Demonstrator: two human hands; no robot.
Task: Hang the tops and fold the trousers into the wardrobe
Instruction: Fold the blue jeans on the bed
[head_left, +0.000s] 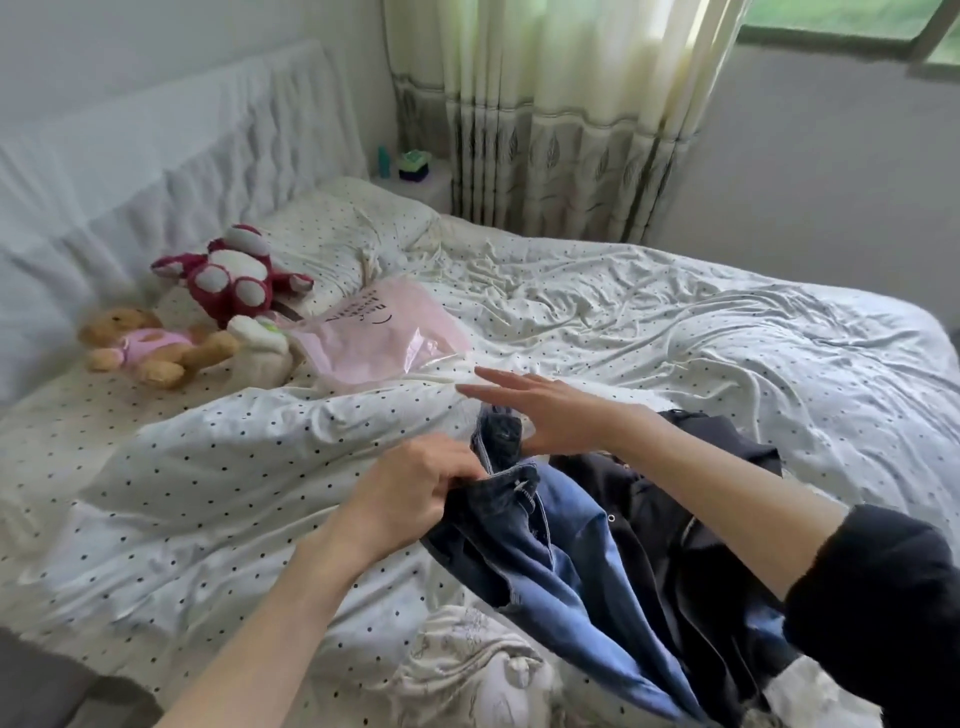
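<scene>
Gripping the jeans (524, 540) at the waistband, the left hand (415, 483) lifts them off the bed (727, 332), while the right hand (550, 410) hovers flat, fingers spread, holding nothing. The dark top (670, 499) lies tangled beneath and could drag along; one-handed, the jeans may twist.

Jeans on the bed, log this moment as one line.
stage: sorting | left hand: grips jeans waistband | right hand: open above jeans | dark top: beside jeans on bed
</scene>
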